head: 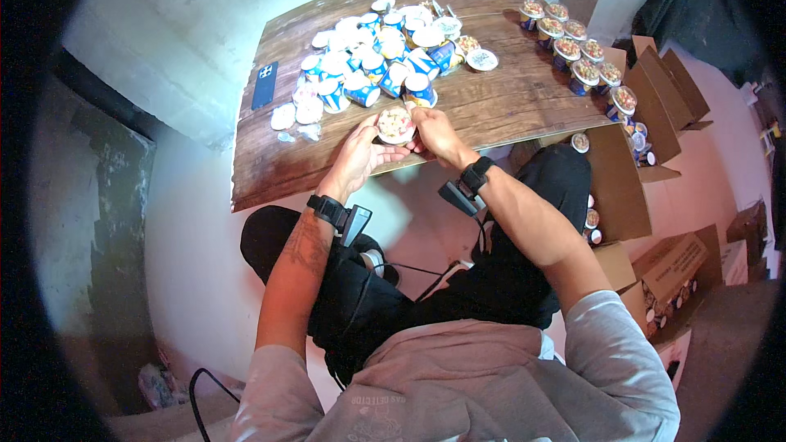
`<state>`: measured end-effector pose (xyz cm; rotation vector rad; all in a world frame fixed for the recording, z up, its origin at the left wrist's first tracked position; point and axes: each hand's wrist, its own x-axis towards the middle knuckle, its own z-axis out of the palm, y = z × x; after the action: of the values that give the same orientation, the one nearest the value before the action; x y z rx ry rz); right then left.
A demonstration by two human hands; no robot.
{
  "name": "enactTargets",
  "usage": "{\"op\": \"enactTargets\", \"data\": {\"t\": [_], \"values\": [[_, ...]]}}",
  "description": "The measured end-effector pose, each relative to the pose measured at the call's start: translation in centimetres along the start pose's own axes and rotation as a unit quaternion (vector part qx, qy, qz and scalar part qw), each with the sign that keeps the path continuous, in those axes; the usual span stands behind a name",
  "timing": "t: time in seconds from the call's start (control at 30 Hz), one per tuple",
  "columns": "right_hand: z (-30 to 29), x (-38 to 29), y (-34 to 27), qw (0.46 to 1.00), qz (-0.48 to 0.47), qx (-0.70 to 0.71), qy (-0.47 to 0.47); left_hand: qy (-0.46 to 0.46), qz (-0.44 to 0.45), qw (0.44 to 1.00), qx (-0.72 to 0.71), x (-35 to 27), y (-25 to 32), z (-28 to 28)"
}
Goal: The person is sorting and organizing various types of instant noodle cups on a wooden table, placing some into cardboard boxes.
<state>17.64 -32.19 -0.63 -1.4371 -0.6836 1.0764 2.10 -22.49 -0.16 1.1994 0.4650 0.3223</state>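
A small cup [396,125] with a clear domed lid and multicoloured pieces inside is held near the table's front edge. My left hand [358,156] grips its left side, the thumb by the lid and the fingers under it. From the right, my right hand [437,132] has its fingertips on the same cup's rim. Just beyond stands a blue-and-white paper cup [419,88], part of a pile of similar cups [374,61], many of them tipped over. A round lid or cup top [482,59] lies right of the pile.
Filled, lidded cups [567,48] stand in two rows along the wooden table's [485,101] right edge. A blue phone [264,86] lies at the left. Open cardboard boxes [620,178] with cups in them stand on the right, below the tabletop. Black cables [408,268] hang between my legs.
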Motion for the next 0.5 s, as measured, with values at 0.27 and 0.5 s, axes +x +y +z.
{"op": "enactTargets", "data": {"t": [0.27, 0.5], "values": [[0.4, -0.4, -0.1, 0.995, 0.026, 0.077, -0.057, 0.034, -0.001, 0.999, -0.016, 0.1, -0.5, -0.8], [-0.2, -0.5, -0.6, 0.998, 0.034, 0.012, -0.05, 0.007, 0.0, 0.999, -0.036, 0.4, -0.6, -1.1]]}}
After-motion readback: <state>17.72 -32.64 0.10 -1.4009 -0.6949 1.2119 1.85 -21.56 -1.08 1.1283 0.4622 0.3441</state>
